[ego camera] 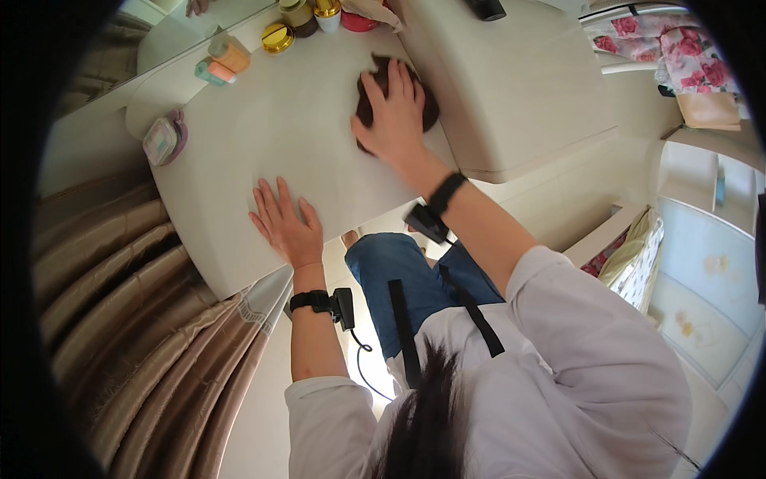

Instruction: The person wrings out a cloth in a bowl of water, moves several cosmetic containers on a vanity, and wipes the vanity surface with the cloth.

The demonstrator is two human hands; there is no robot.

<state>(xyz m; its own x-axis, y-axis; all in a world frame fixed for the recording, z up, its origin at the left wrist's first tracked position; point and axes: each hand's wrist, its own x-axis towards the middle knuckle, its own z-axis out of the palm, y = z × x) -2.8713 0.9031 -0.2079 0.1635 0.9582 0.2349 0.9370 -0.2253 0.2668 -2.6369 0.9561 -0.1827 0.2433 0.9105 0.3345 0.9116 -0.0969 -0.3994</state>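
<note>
On the white tabletop [239, 138] of a dressing table, a crumpled dark brown cloth [431, 112] lies against the side of a taller pale cabinet. Pressed down on it is my right hand [392, 123], fingers spread and curled over its folds; the hand hides the cloth's middle. My left hand [288, 227] rests palm down near the table's front edge, with its fingers apart and nothing in it. Both wrists wear black straps with small black devices.
A mirror [197, 36] runs along the back. Before it stand a gold-lidded jar [277, 38], cosmetic containers [297, 15] and an orange bottle [230, 57]. A purple-edged compact [164, 139] sits at the left edge. Brown curtains [119, 299] hang left; the cabinet [508, 90] rises right.
</note>
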